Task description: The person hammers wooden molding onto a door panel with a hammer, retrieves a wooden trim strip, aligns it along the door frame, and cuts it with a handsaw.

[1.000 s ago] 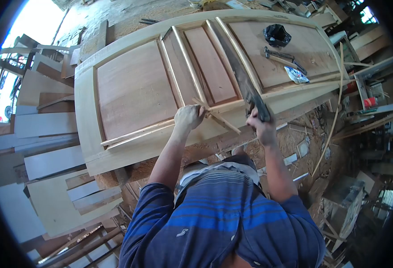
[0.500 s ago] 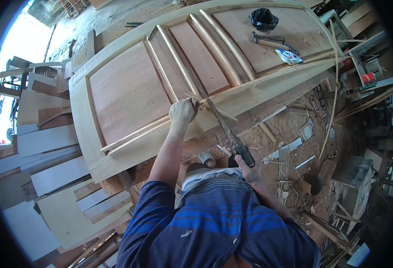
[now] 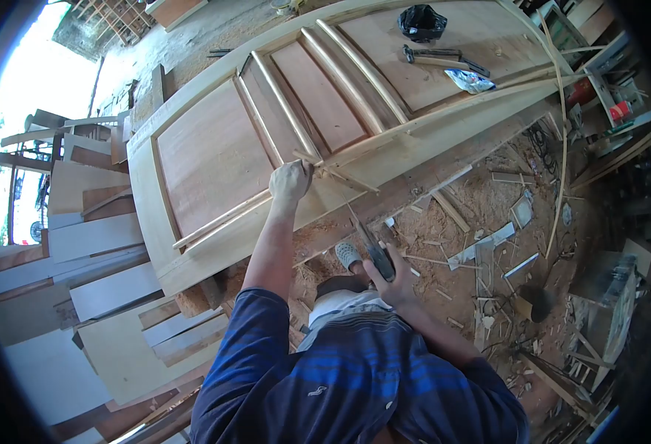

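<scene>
My left hand (image 3: pixel 292 180) is closed around a thin wooden strip (image 3: pixel 351 180) at the near edge of a large wooden panel (image 3: pixel 210 159). The strip sticks out past my fist over the panel's border. A long moulding (image 3: pixel 225 220) runs along the panel's near side up to this hand. Lower and to the right, my right hand (image 3: pixel 393 280) grips the dark handle of a handsaw (image 3: pixel 373 248). Its blade points up toward the panel, looks foreshortened, and appears apart from the strip.
On the panel lie a hammer (image 3: pixel 436 55), a black plastic bag (image 3: pixel 422 24) and a small blue-white packet (image 3: pixel 470 81). Stacked boards (image 3: pixel 111 251) stand at left. Offcuts and sawdust (image 3: pixel 444 244) cover the floor at right. A long thin strip (image 3: pixel 562 148) hangs past the panel's right end.
My right hand has drawn the saw back and down, so its blade no longer lies across the strip and panel edge. My left hand keeps its grip. The view has shifted slightly.
</scene>
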The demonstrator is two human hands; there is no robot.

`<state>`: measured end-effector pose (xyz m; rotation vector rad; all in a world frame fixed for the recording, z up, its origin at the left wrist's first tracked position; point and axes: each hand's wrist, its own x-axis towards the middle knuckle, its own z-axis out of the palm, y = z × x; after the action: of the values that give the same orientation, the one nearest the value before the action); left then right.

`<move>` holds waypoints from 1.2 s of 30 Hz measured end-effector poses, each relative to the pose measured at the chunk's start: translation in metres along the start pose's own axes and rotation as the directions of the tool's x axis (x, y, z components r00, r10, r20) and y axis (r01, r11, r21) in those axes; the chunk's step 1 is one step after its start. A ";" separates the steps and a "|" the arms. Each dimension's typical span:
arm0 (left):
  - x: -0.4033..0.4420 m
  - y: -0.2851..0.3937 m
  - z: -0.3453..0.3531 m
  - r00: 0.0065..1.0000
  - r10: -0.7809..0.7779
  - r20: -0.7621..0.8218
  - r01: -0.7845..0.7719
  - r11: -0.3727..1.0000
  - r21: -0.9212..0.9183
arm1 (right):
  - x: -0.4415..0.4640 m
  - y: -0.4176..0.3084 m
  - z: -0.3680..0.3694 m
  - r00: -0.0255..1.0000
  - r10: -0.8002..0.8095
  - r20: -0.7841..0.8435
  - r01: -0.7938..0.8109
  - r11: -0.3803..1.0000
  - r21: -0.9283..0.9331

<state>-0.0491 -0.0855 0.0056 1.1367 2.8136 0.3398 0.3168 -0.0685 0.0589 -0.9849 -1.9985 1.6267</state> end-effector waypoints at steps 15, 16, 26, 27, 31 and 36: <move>0.013 0.027 0.020 0.971 -0.237 -0.044 0.236 0.972 -0.015 | 0.016 -0.008 0.009 0.999 -0.023 0.024 0.021 0.996 0.091; 0.011 0.028 0.020 0.966 -0.255 -0.036 0.255 0.967 -0.022 | 0.001 -0.008 0.004 1.000 -0.004 0.027 0.003 0.999 0.035; 0.004 0.040 0.002 0.967 -0.252 -0.024 0.252 0.967 -0.029 | -0.007 -0.018 -0.006 1.000 -0.013 -0.008 0.012 0.998 -0.064; 0.004 0.042 0.003 0.970 -0.244 -0.008 0.244 0.969 -0.028 | 0.025 -0.027 0.007 0.999 0.034 0.021 -0.033 0.999 -0.013; 0.009 0.033 0.005 0.969 -0.245 -0.007 0.245 0.969 -0.027 | 0.051 -0.029 0.020 0.995 0.080 0.053 -0.083 0.994 0.064; 0.008 0.030 0.018 0.965 -0.247 -0.091 0.241 0.968 -0.071 | -0.055 -0.004 -0.025 1.000 0.020 0.004 -0.020 1.000 -0.018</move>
<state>-0.0316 -0.0558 -0.0045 0.7693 2.9630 0.4657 0.3705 -0.0912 0.0771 -1.0117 -2.0159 1.6246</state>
